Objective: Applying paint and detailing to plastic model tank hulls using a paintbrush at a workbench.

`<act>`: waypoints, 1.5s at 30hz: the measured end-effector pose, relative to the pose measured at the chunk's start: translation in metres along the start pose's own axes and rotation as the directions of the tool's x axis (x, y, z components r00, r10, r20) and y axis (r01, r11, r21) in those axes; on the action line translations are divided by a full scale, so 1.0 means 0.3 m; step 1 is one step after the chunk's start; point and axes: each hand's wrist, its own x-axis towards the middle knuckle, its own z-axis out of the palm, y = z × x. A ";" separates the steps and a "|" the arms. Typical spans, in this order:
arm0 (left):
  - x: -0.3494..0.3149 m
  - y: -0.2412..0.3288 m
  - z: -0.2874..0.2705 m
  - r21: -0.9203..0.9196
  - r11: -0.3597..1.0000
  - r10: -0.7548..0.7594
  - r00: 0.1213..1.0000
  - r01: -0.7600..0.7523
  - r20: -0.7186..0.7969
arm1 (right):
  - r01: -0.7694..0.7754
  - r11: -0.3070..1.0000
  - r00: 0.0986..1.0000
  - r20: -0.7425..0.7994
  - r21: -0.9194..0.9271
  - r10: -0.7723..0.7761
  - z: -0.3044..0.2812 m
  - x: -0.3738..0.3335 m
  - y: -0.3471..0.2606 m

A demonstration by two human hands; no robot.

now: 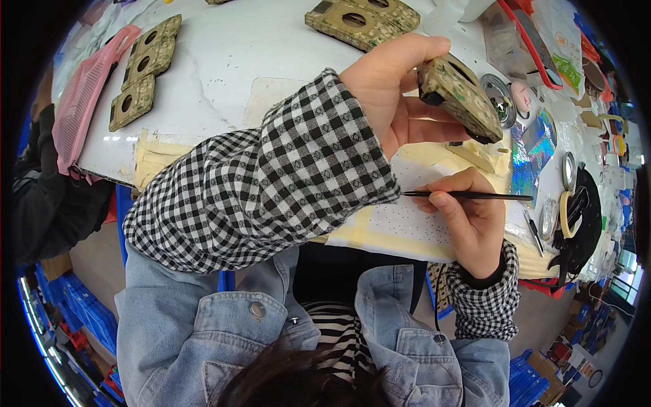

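My left hand [397, 85] is raised over the table, its fingers around a camouflage-patterned casing [464, 95] that is tilted on its side. The thumb lies along the casing's upper end. Lower down, my right hand [471, 220] pinches slim black tweezers [481, 195], held almost level with the tip pointing left. That tip ends beside my left checked sleeve cuff [339, 142]. Under the right hand, a white sheet [407, 227] is scattered with many tiny dark specks. A pale yellow block [478, 157] sits below the held casing.
More camouflage casings [146, 64] lie at the left, and another [363, 24] at the far middle. A pink mesh basket [91, 102] stands by the left edge, near another person's dark sleeve [41, 176]. Rightward are round tins [498, 98], iridescent film [532, 152], a pen [534, 230] and a tape roll [568, 214].
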 end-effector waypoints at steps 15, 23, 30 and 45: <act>0.000 -0.005 -0.003 -0.019 1.000 0.018 1.000 -0.017 0.014 | 0.004 1.000 1.000 0.006 -0.008 -0.004 -0.003 0.001 0.005; 0.003 -0.006 -0.005 -0.008 1.000 0.019 1.000 -0.019 0.016 | -0.013 1.000 1.000 -0.002 0.003 0.013 -0.001 0.000 0.001; 0.001 -0.009 -0.005 -0.001 1.000 0.028 1.000 -0.028 0.008 | 0.005 1.000 1.000 0.005 -0.010 -0.005 -0.001 0.002 0.005; 0.013 -0.034 0.002 0.190 0.970 0.162 0.986 -0.152 -0.042 | -0.005 0.999 0.999 -0.046 0.035 0.007 -0.004 0.000 -0.006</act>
